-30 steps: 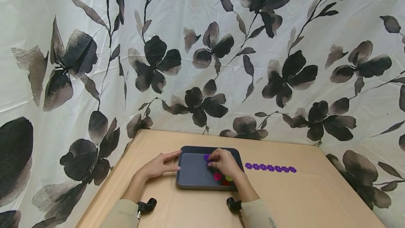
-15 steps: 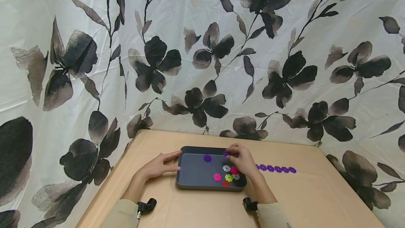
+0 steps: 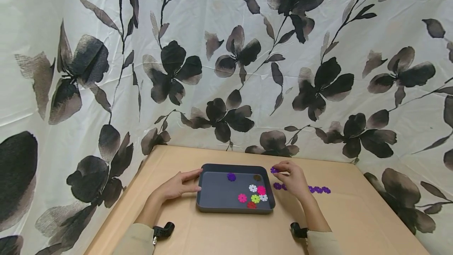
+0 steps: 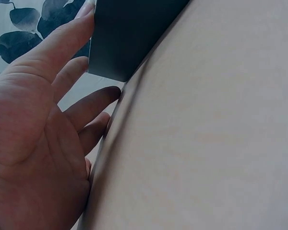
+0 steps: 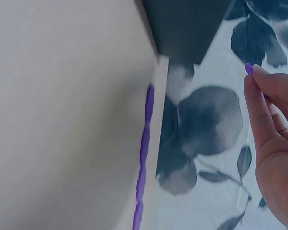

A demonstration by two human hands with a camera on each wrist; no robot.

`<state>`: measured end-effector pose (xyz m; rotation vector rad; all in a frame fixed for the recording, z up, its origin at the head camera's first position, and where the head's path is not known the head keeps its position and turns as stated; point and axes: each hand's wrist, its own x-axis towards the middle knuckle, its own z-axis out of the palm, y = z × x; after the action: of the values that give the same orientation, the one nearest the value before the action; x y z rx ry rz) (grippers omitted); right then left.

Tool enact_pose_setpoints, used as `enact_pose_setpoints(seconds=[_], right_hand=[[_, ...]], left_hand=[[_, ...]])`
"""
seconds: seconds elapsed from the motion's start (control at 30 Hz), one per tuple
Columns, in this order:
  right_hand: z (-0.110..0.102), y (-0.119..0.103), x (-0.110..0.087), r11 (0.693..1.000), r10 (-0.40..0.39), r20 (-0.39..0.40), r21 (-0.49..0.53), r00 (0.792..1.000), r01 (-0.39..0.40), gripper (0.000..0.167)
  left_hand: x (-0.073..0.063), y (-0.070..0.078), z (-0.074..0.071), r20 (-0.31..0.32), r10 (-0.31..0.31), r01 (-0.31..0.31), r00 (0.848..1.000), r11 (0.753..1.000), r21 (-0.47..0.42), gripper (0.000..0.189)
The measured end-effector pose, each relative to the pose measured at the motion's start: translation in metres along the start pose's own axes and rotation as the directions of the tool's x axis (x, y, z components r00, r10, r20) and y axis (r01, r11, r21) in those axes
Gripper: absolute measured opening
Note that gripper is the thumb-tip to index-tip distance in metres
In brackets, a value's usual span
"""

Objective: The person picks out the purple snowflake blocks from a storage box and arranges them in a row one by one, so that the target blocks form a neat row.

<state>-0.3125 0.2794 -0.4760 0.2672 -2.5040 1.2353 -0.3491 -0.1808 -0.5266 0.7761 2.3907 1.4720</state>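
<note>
Between thumb and forefinger my right hand [image 3: 293, 178] pinches a purple flower-shaped piece [image 3: 274, 170], raised just beyond the tray's right side. In the right wrist view only a sliver of that piece [image 5: 249, 69] shows at the fingertips. Below the hand runs a row of purple flower-shaped pieces [image 3: 319, 189], its middle hidden by the hand. My left hand [image 3: 177, 185], fingers extended, touches the left wall of the dark grey tray [image 3: 216, 209]. Inside the tray lie one purple piece [image 3: 231, 177], a brown piece [image 3: 257, 177] and several pink, white, yellow-green and red ones [image 3: 255, 198].
A light wood-coloured table [image 3: 226, 233] carries the tray and the row. Behind it hangs a white cloth [image 3: 198, 19] with dark flower prints. Dark cameras sit on the left wrist [image 3: 164, 230] and the right wrist [image 3: 299, 230].
My right hand picked a purple piece out of the tray and carried it right, past the tray's edge. The other pieces in the tray came into sight. My left hand stayed at the tray.
</note>
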Motion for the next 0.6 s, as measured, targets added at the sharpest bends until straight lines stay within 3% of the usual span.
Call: enact_pose_setpoints(seconds=[0.27, 0.6], right_hand=[[-0.034, 0.019, -0.002, 0.999, -0.005, -0.088, -0.039, 0.996, 0.002, 0.024], [-0.073, 0.047, -0.017, 0.992, 0.046, -0.172, -0.112, 0.984, -0.066, 0.024]], left_hand=[[0.001, 0.000, 0.000, 0.007, -0.002, 0.002, 1.000, 1.000, -0.004, 0.079], [0.002, 0.000, 0.000, 0.003, 0.003, -0.003, 1.000, 1.000, 0.001, 0.078]])
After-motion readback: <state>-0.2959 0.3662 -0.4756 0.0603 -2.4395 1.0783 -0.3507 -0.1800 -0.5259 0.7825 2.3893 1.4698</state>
